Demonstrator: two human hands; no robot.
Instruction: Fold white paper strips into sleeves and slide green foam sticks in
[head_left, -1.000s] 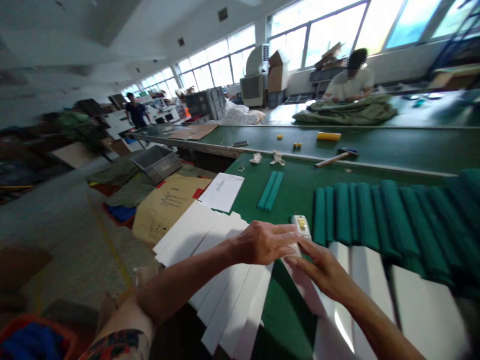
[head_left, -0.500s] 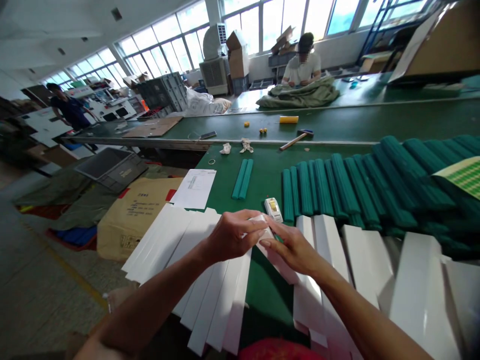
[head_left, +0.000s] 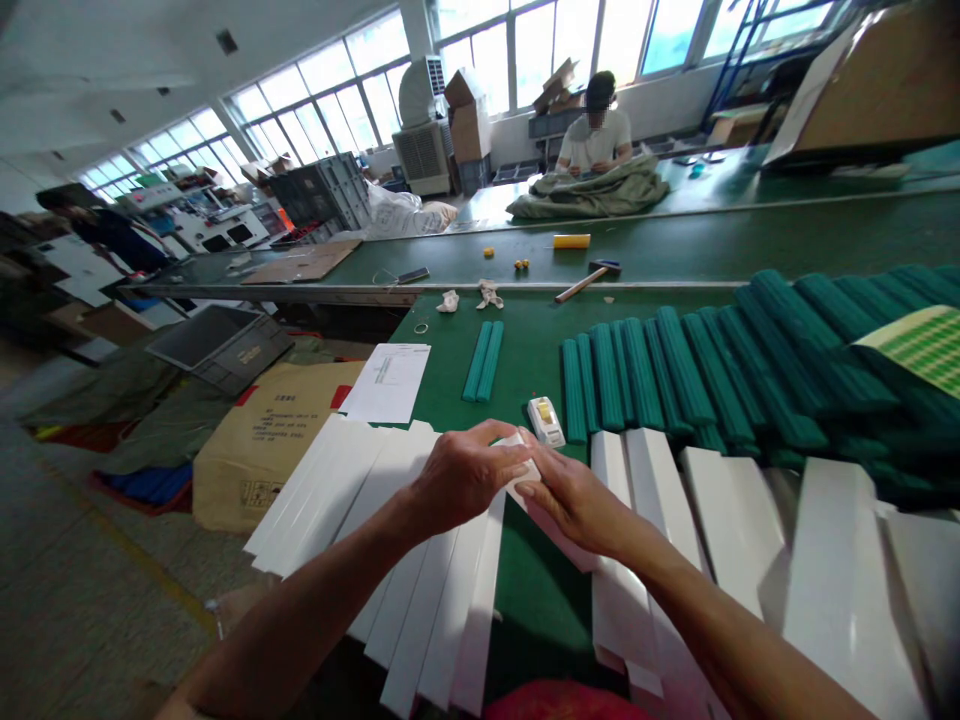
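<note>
Box, white (head_left: 529,474), sits between both hands above the green tabletop (head_left: 534,625), its near end running down under the right palm. Left hand (head_left: 471,478) pinches its far end; right hand (head_left: 568,498) wraps the side, thumb along it. Exact finger contact partly hidden.

Clutter: white dispenser with yellow insert (head_left: 545,421) just past the fingertips, tightest obstacle. Flat white cartons (head_left: 409,590) fanned out below the left forearm; formed white boxes (head_left: 664,485) crowd the right forearm. Teal rolls (head_left: 664,375) packed behind those, green-patterned sheet (head_left: 919,350) on top at far right.

Beyond: two teal sticks (head_left: 483,362) side by side, printed paper (head_left: 386,383) to their left, crumpled scraps (head_left: 490,294) near the table edge. Hammer (head_left: 589,282) and yellow cylinder (head_left: 571,241) farther off. Co-worker (head_left: 595,140) across, at olive fabric (head_left: 589,190).
</note>
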